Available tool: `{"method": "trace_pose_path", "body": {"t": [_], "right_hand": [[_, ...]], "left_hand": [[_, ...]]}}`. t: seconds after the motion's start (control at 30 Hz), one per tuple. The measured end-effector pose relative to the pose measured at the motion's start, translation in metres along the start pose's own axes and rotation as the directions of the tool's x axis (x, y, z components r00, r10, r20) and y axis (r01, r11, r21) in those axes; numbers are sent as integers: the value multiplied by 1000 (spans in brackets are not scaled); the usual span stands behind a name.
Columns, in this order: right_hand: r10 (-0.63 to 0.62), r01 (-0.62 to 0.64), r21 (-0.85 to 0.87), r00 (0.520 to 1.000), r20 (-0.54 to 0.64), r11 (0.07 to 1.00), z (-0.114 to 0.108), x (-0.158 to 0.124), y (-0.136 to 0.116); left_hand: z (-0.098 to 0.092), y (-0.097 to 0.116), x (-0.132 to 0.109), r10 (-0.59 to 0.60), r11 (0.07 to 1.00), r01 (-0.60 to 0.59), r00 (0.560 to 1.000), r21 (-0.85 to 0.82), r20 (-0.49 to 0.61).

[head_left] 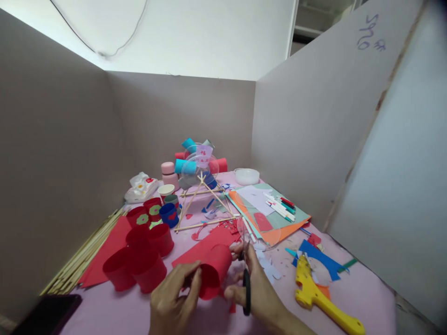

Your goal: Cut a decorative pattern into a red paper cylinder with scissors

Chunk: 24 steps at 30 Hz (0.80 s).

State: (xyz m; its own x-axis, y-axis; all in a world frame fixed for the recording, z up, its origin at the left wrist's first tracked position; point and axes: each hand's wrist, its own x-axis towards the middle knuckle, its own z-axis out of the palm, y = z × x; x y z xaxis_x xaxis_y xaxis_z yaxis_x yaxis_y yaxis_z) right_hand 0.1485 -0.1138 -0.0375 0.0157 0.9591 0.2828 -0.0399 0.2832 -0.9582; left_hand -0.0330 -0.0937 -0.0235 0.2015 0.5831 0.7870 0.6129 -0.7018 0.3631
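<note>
Red tube slants far right between left hand, pinching its near rim, and right hand, gripping scissors and perhaps touching its far end.

Bright light washes the wall at top; the panel at left sits dim, frame edges stretched.

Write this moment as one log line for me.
Left hand: holds red tube | Right hand: holds black-handled scissors | Right side: yellow glue gun
</note>
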Motion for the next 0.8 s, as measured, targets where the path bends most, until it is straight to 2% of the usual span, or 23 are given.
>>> {"method": "trace_pose_path", "body": {"t": [0.13,0.2,0.27,0.3,0.33,0.37,0.43,0.5,0.57,0.6,0.67,0.8], "right_hand": [[-45,47,60,998,-37,997,6,-2,0],[-54,54,53,998,-12,997,5,-2,-2],[-52,51,48,998,24,998,2,-1,-3],[-51,49,55,998,40,997,1,-2,-4],[-50,46,66,997,55,997,0,-2,-5],[-47,41,80,997,67,996,-1,-2,-5],[-24,12,110,994,106,994,-1,-4,-6],[12,-32,142,990,141,989,0,-6,-5],[38,-68,175,985,169,982,1,-8,-5],[42,-76,182,982,183,980,0,-8,-5],[33,-59,142,984,177,988,-2,-8,-6],[55,-44,-189,997,58,981,-13,-2,-7]], "left_hand": [[-1,0,-5,63,997,-62,998,-55,18],[-1,-1,-6,55,996,-52,997,-70,45],[1,-2,-7,-36,992,47,994,-114,102],[3,-3,-7,-126,974,152,979,-167,158],[5,-3,-7,-228,927,283,946,-244,232],[8,-2,-7,-317,844,419,893,-334,318],[12,1,-6,-402,604,619,780,-502,479],[14,4,-6,-398,382,699,715,-604,575],[13,8,-5,-390,235,742,663,-628,639],[11,10,-5,-395,193,757,642,-624,657],[7,12,-5,-428,168,772,617,-613,660],[1,15,-4,-500,159,787,584,-595,639]]}}
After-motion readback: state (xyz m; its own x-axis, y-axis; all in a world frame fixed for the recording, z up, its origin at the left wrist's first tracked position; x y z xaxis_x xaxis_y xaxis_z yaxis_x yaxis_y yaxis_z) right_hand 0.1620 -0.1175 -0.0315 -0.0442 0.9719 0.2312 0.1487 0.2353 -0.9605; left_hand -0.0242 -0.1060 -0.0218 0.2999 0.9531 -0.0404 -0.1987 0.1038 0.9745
